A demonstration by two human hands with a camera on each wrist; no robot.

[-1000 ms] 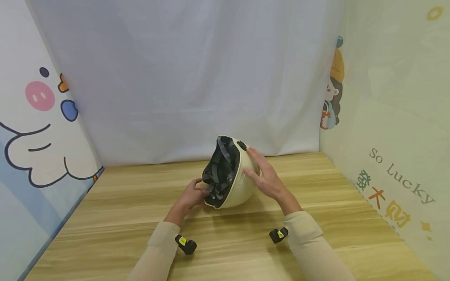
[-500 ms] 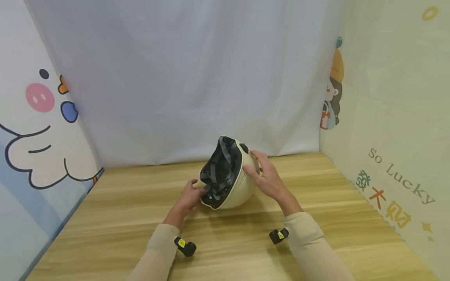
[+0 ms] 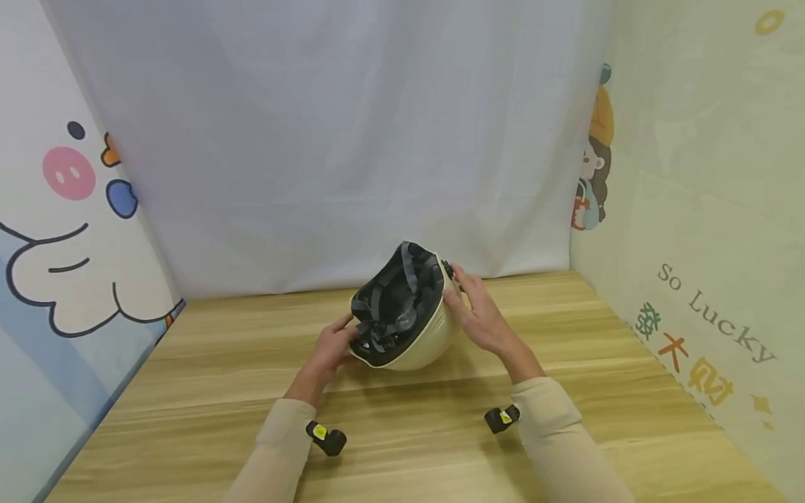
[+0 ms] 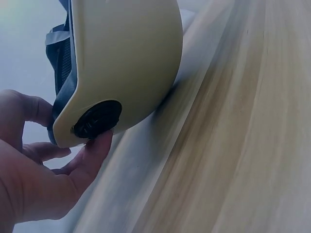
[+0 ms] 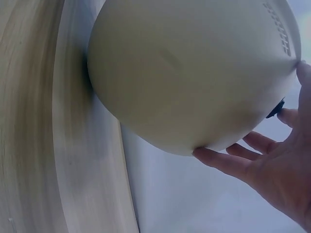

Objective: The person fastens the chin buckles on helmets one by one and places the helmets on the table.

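Observation:
A cream helmet (image 3: 432, 344) lies tilted on its rounded shell on the table, its opening facing up and left. Inside it show black padding and grey straps (image 3: 409, 269). My left hand (image 3: 328, 351) grips the rim at the left; in the left wrist view its thumb is at the inner edge, and a fingertip meets the round black disc (image 4: 98, 119) outside. At the right side, my right hand (image 3: 483, 320) holds the shell, thumb near the rim. Its fingertips (image 5: 204, 153) spread over the outside in the right wrist view, close to another black fitting (image 5: 275, 108).
The wood-grain table (image 3: 207, 391) ends at a pale hanging curtain (image 3: 314, 175). Printed panels with cartoon figures and lettering stand at the left (image 3: 56, 244) and right (image 3: 685, 209). Small black cameras (image 3: 327, 438) sit at both wrists.
The helmet has turned so its opening faces more upward and toward the head camera. My left hand has shifted slightly left with the rim, and the right hand has followed the right side.

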